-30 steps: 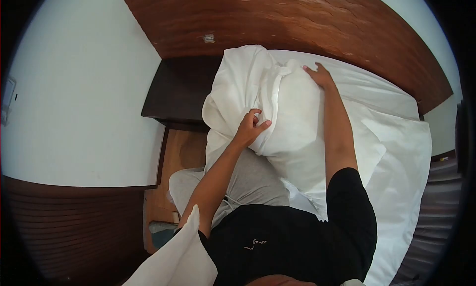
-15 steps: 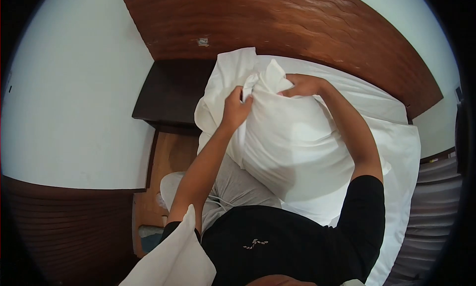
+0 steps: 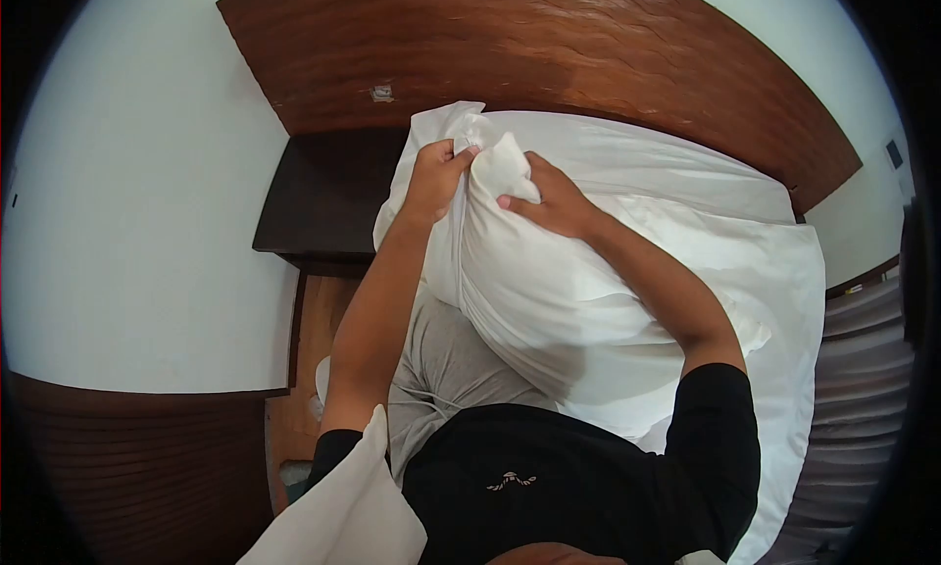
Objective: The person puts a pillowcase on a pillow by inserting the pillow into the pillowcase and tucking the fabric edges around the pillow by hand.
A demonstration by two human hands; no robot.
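A plump white pillow in a loose pillowcase [image 3: 549, 281] lies across the bed in front of me, its open end bunched toward the headboard. My left hand [image 3: 439, 178] is closed on the left edge of the pillowcase opening, thumb and fingers pinching the cloth. On the other side, my right hand [image 3: 549, 197] grips the pillow's corner, which pokes up in a white peak between the two hands. Its thumb presses on the near side while the other fingers are partly hidden behind the fabric.
A white-sheeted bed [image 3: 774, 271] stands against a carved wooden headboard [image 3: 549, 46]. Left of it is a dark nightstand [image 3: 333, 188]. A white cloth [image 3: 343, 496] hangs over my left shoulder. Grey curtains [image 3: 858, 408] hang at the right.
Both hands have moved a little left and the right hand has come closer to the left one. The bunched pillowcase end has shifted left with them.
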